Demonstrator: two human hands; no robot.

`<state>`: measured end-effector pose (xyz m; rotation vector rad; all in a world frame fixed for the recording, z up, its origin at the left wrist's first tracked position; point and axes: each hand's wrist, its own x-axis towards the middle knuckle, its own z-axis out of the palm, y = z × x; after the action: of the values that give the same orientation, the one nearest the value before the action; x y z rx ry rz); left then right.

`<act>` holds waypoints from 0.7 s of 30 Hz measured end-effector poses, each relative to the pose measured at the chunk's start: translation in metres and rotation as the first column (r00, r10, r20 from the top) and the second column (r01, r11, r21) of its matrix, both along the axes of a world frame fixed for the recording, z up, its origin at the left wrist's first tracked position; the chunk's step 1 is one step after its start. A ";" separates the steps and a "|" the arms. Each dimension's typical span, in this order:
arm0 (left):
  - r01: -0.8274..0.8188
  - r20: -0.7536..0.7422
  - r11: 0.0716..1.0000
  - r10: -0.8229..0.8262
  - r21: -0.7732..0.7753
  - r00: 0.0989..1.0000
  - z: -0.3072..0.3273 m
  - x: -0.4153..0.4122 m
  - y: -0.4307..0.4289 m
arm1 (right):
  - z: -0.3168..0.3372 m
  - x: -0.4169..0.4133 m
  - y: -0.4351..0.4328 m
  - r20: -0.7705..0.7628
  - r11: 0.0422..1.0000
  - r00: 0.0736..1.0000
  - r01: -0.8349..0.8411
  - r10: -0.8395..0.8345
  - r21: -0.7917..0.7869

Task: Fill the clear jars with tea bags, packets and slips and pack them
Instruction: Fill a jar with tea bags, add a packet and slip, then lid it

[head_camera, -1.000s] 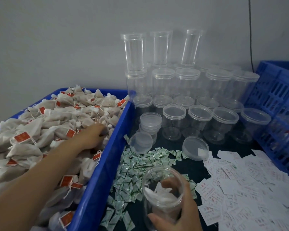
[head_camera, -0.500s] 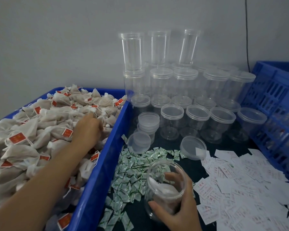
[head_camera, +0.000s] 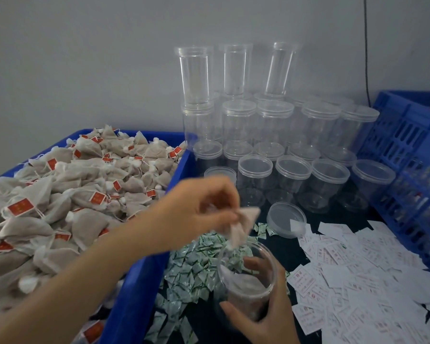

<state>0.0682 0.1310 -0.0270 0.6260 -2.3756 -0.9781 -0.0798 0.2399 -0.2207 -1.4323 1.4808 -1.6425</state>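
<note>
Your left hand (head_camera: 199, 207) pinches a tea bag (head_camera: 243, 224) in curled fingers just above the open clear jar (head_camera: 248, 276). Your right hand (head_camera: 266, 316) wraps its fingers round that jar, beside the green packets (head_camera: 196, 266) on the surface (head_camera: 287, 252).

Dim, flat indoor light.
Motion blur smears the left hand (head_camera: 199, 207) and its tea bag (head_camera: 243, 224); picture edges bow slightly.

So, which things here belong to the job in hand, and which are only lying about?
In the job: left hand pinching a tea bag; right hand holding the open jar; bin of tea bags; green packets; white slips.
Lying about: stacked empty jars; loose lid; blue crate; black cable.
</note>
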 end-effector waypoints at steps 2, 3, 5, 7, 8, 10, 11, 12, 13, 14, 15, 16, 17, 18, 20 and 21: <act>0.099 0.109 0.992 -0.090 -0.081 0.990 -0.011 -0.008 0.012 | 0.001 0.000 0.000 0.004 1.000 1.000 -0.006 0.006 -0.001; 0.128 0.161 0.985 -0.109 -0.117 0.981 -0.015 -0.011 0.015 | 0.002 0.000 0.000 0.008 1.000 1.000 -0.010 0.010 0.001; 0.164 0.255 0.967 -0.111 -0.196 0.960 -0.020 -0.013 0.014 | 0.005 0.001 0.000 0.015 1.000 1.000 -0.024 0.024 0.010; 0.127 0.267 0.965 -0.063 -0.231 0.962 -0.019 -0.008 0.003 | 0.006 0.000 0.000 0.023 0.999 0.999 -0.036 0.035 0.014; 0.056 0.248 0.968 0.006 -0.243 0.969 -0.016 -0.004 -0.006 | 0.006 0.000 0.000 0.022 0.999 0.999 -0.037 0.037 0.011; -0.159 0.165 0.936 0.218 -0.314 0.962 -0.015 0.006 -0.030 | 0.003 -0.001 -0.001 0.011 0.999 0.999 -0.037 0.037 0.001; -0.283 0.125 0.899 0.340 -0.333 0.932 -0.017 0.011 -0.045 | 0.002 -0.001 -0.001 0.007 0.999 0.999 -0.037 0.037 -0.001; -0.404 0.110 0.855 0.459 -0.326 0.882 -0.021 0.018 -0.061 | 0.001 -0.001 0.000 0.005 0.999 0.999 -0.034 0.034 -0.003; -0.502 0.128 0.808 0.559 -0.310 0.819 -0.026 0.025 -0.075 | 0.001 -0.001 0.000 0.002 1.000 1.000 -0.030 0.030 -0.008; -0.570 0.181 0.768 0.629 -0.292 0.756 -0.034 0.033 -0.088 | 0.001 -0.001 0.000 0.001 1.000 1.000 -0.026 0.026 -0.011; -0.602 0.266 0.743 0.667 -0.292 0.696 -0.042 0.041 -0.097 | 0.002 0.000 0.000 0.003 1.000 1.000 -0.024 0.024 -0.013; -0.589 0.392 0.742 0.669 -0.320 0.631 -0.053 0.050 -0.104 | 0.003 0.000 0.000 0.010 1.000 1.000 -0.024 0.024 -0.012; -0.529 0.540 0.766 0.638 -0.365 0.550 -0.064 0.058 -0.108 | 0.003 0.000 0.000 0.015 1.000 1.000 -0.026 0.026 -0.012; -0.433 0.674 0.801 0.589 -0.414 0.445 -0.074 0.063 -0.111 | 0.003 0.000 -0.001 0.018 1.000 0.999 -0.027 0.028 -0.013; -0.259 0.777 0.837 0.545 -0.482 0.314 -0.086 0.067 -0.114 | 0.003 0.001 -0.001 0.020 1.000 0.999 -0.029 0.029 -0.012; -0.238 0.767 0.831 0.556 -0.504 0.320 -0.087 0.065 -0.115 | 0.002 0.000 -0.001 0.022 0.999 0.999 -0.030 0.031 -0.012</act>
<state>0.1335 0.0161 -0.1143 1.9051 -2.8390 0.0955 -0.0794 0.2390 -0.2184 -1.4316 1.4328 -1.6456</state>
